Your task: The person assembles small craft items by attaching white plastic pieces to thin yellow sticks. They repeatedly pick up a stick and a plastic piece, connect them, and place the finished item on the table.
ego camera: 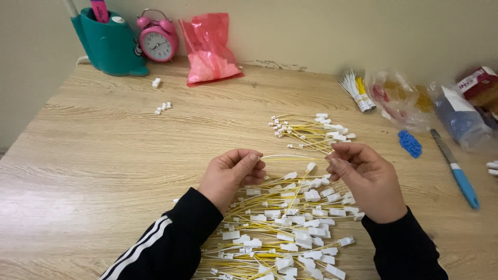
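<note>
Yellow wire (290, 156) — stretched level between both hands above the pile of wires (285, 223). The left hand (231, 173) pinches one end; the right hand (363, 179) pinches the other — a blue-handled tool (461, 181) lies far right.

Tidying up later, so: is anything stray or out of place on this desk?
Yes. A few small white connectors lie loose far from the wire pile, one more near the teal holder.
</note>
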